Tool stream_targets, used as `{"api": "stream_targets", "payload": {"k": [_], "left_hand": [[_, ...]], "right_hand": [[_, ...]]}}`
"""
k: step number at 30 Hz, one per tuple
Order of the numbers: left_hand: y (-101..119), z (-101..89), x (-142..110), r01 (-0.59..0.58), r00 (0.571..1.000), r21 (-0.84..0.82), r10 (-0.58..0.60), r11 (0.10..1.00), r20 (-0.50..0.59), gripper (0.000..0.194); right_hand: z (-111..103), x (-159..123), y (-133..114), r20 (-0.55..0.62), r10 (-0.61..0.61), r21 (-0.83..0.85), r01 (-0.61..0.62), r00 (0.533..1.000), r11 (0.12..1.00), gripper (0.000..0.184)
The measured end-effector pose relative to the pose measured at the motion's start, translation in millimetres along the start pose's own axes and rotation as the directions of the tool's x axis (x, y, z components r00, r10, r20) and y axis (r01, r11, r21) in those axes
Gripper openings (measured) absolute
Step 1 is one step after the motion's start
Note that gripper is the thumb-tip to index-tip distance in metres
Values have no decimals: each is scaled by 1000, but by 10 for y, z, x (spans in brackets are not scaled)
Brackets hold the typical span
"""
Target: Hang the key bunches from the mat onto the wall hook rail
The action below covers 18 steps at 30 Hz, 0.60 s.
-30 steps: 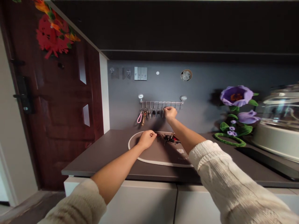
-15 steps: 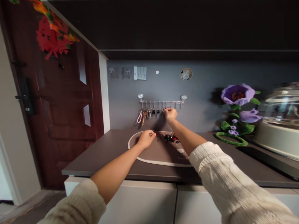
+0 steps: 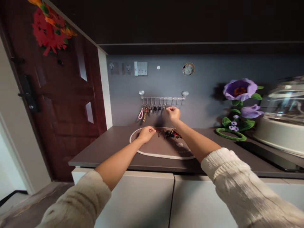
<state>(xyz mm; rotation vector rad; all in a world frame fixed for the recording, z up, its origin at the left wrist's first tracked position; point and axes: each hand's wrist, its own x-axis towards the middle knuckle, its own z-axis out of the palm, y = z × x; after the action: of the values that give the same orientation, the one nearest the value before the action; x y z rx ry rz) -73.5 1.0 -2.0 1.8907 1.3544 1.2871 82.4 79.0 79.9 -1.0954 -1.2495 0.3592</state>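
Note:
A clear hook rail (image 3: 163,98) is fixed to the grey back wall. Several sets of keys (image 3: 150,110) hang on its left hooks, one with a pink loop strap (image 3: 141,113). My right hand (image 3: 174,113) is just below the rail with its fingertips pinched, beside a hanging key ring (image 3: 164,107). Whether it still touches that ring is unclear. Low over the left part of a brown mat (image 3: 163,150) is my left hand (image 3: 146,133), fingers curled together; anything in them is hidden. Between the hands, a dark pile of keys (image 3: 169,134) lies on the mat.
To the right stand a purple knitted flower (image 3: 241,90) with a green base and a cream appliance (image 3: 277,133) with a clear dome. A dark red door (image 3: 71,126) is on the left. An upper cabinet (image 3: 178,22) overhangs the counter (image 3: 95,152).
The view has tilted slightly downward. My right hand has shifted a little away from the key ring, which now shows hanging beside the fingertips. My left hand stays near the pile.

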Motion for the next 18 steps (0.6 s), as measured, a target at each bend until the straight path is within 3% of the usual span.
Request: {"api": "stream_targets", "payload": {"k": [8, 13, 18], "left_hand": [[-20, -32, 24, -12, 999, 44, 10, 999, 53, 12], [128, -36, 0, 7, 999, 122, -12, 992, 39, 11], [240, 84, 34, -13, 999, 186, 5, 983, 43, 12]], "right_hand": [[-219, -381, 65, 176, -72, 63, 61, 982, 996, 20], [-421, -579, 96, 304, -120, -99, 156, 945, 983, 19], [-616, -729, 151, 385, -153, -263, 267, 910, 927, 22]]}}
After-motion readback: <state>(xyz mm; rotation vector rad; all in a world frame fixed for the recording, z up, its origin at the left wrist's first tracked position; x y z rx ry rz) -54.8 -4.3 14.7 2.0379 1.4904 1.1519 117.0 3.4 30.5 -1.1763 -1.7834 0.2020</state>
